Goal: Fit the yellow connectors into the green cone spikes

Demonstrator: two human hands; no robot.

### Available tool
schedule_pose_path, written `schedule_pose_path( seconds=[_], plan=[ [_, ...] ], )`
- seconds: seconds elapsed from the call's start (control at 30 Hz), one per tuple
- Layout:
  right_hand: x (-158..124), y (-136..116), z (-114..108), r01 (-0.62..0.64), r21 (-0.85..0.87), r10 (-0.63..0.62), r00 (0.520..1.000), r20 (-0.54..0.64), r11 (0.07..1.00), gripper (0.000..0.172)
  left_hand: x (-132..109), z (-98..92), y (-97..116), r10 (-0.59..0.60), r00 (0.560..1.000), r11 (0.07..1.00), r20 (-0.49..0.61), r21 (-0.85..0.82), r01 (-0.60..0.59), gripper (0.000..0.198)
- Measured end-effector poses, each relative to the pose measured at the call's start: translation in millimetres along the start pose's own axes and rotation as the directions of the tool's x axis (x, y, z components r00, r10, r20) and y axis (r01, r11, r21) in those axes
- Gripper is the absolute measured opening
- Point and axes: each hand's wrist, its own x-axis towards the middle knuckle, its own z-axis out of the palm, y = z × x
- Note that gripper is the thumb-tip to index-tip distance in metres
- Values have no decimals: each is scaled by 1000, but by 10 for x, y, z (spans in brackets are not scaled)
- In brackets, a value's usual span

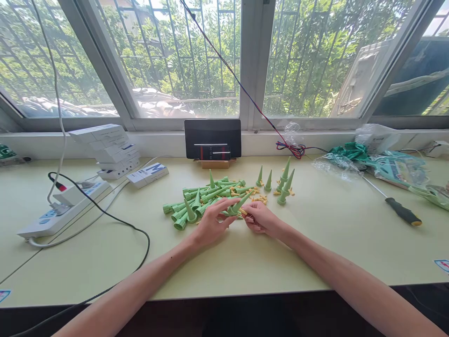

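My left hand (pixel 213 222) is closed round a green plastic spike (pixel 239 205), whose pointed end tilts up to the right. Close against it, my right hand (pixel 262 218) pinches a small yellow piece (pixel 242 211) at the spike's side; whether the two touch I cannot tell. Beyond my left hand lies a heap of green spikes and hollow green tubes (pixel 191 192). Small loose yellow pieces (pixel 260 199) are scattered behind my right hand. Further right, several green spikes (pixel 286 189) stand upright, some with yellow pieces attached.
A tablet (pixel 212 133) leans at the back with a phone (pixel 214 152) before it. White boxes (pixel 110 150) are stacked left, near a power strip (pixel 66 206) and a black cable (pixel 140 229). On the right lie a screwdriver (pixel 403 211) and plastic bags (pixel 396 168).
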Motion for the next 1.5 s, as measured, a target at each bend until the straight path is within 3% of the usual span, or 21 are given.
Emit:
schedule_pose_path(
  seconds=[0.1, 0.2, 0.33, 0.43, 0.63, 1.03, 1.13, 1.27, 1.5],
  plan=[
    [23, 45, 37, 76, -67, -78, 996, -37, 995, 42, -1, 4, 1, -28, 999, 999, -27, 26, 29, 40],
    [29, 82, 80, 197, -274, -230, 969, -92, 941, 46, 3, -2, 15, -83, 995, 996, -64, 31, 85, 39],
    [13, 84, 91, 353, -596, -485, 872, -70, 721, 39, 19, -14, 54, -185, 976, 982, -110, -58, 180, 42],
    [11, 81, 66, 411, -734, -605, 796, 0, 540, 32, 32, -13, 67, -224, 967, 970, -121, -127, 209, 43],
    [32, 119, 18, 435, -812, -656, 749, 87, 389, 31, 34, -3, 47, -219, 972, 967, -80, -151, 206, 45],
    [5, 131, -9, 368, -920, -650, 734, 200, 132, 26, 34, -22, 42, -190, 981, 958, -27, -224, 179, 38],
    [2, 139, -14, 385, -913, -657, 724, 210, 134, 26, 27, -21, 21, -180, 983, 959, -24, -227, 170, 38],
    [10, 148, -14, 410, -886, -650, 737, 183, 215, 26, 29, -20, 22, -177, 984, 954, -28, -250, 165, 39],
    [13, 130, 54, 406, -724, -576, 817, 16, 557, 30, 34, -24, 1, -186, 982, 951, -24, -255, 174, 42]
  ],
)
